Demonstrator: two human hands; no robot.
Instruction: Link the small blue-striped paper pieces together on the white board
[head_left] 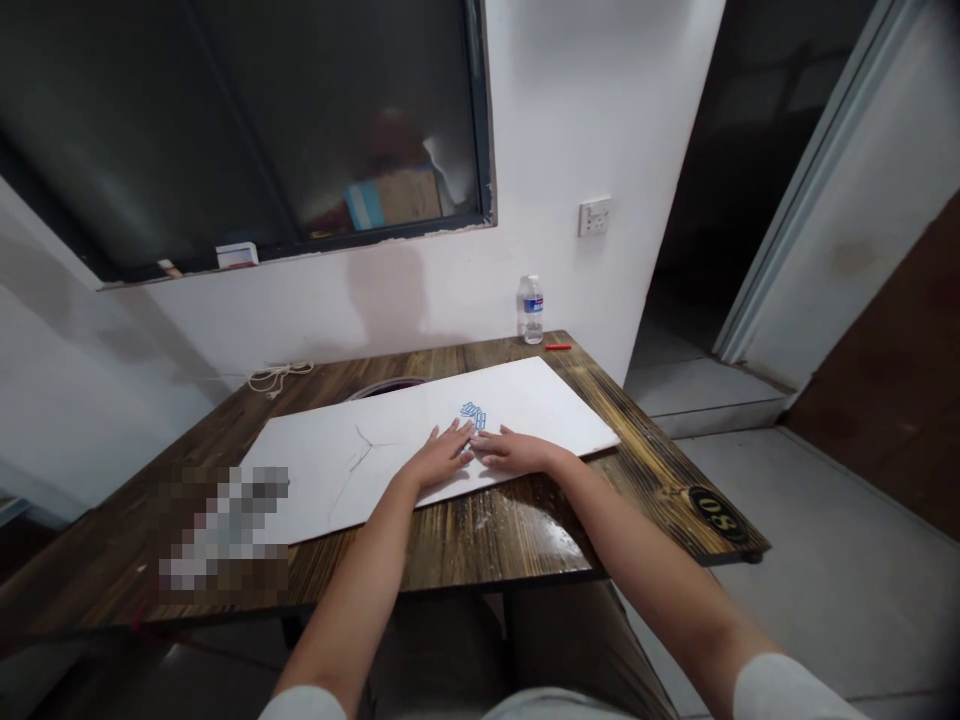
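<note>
"Since the blue pattern (474,413) is already on the white board (420,425), what counts as done?"

"Noted: blue lines present, roughly house-like. Drawn or laid on: too small to tell. What is left: not determinable from this view."

"Position relative to each hand?"

"Pattern lies just beyond the fingertips of both. Left hand (441,457): open, fingers extended, resting on the board. Right hand (511,452): likewise open, fingers pointing toward the left. Fingertips nearly meet; contact with the pattern, cannot tell. No grip seen."

"Further out?"

"Forked dark lines (365,448) on the board, left of the left hand. Board lies on the wooden surface (652,480). Beyond its far edge: red stick (558,347), bottle (533,312) upright beside it."
</note>
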